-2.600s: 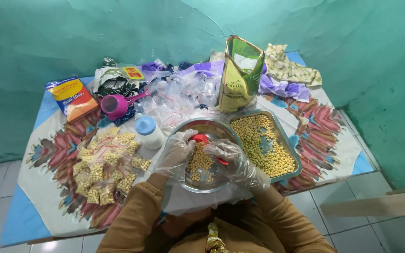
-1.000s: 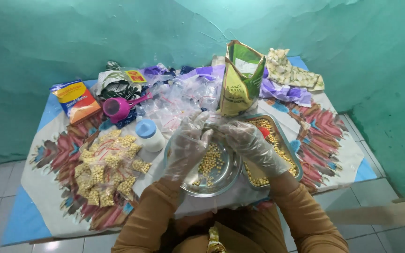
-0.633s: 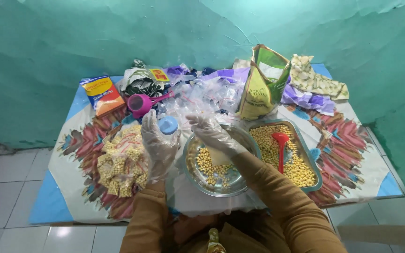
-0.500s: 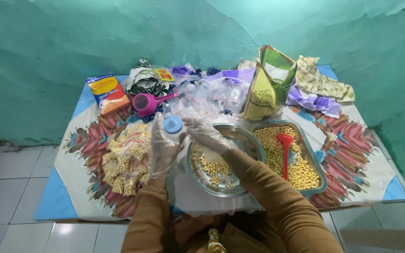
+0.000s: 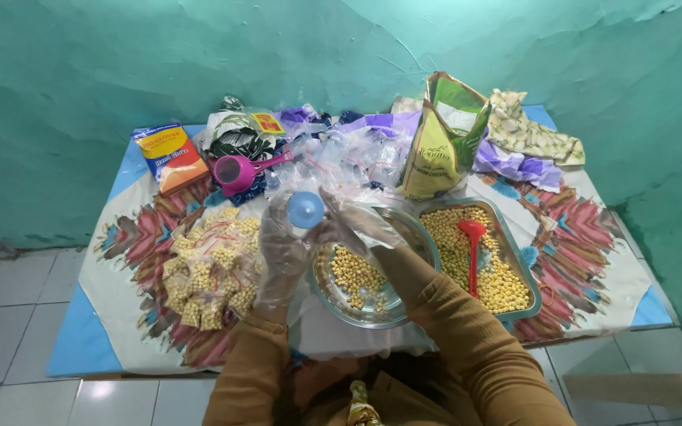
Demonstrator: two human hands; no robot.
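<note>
Nearest, two brown sleeves reaching out over the table. Left hand point(image 5: 282, 252) in a clear plastic glove, fingers spread apart, beside a white bottle with a round blue cap point(image 5: 306, 210); touching or not, cannot tell. Right hand point(image 5: 357, 225) gloved too, fingers loosely open, over the round shiny metal bowl of yellow beans point(image 5: 361, 276), holding nothing clear to see. Left, a pile of small filled clear bags point(image 5: 211, 268). Right, a metal tray of beans point(image 5: 479, 260) with a red plastic scoop point(image 5: 473, 248) resting inside, handy. Further back, empty clear bags point(image 5: 349, 162), a pink cup point(image 5: 238, 170), a green-and-yellow bag standing open point(image 5: 444, 134).
</note>
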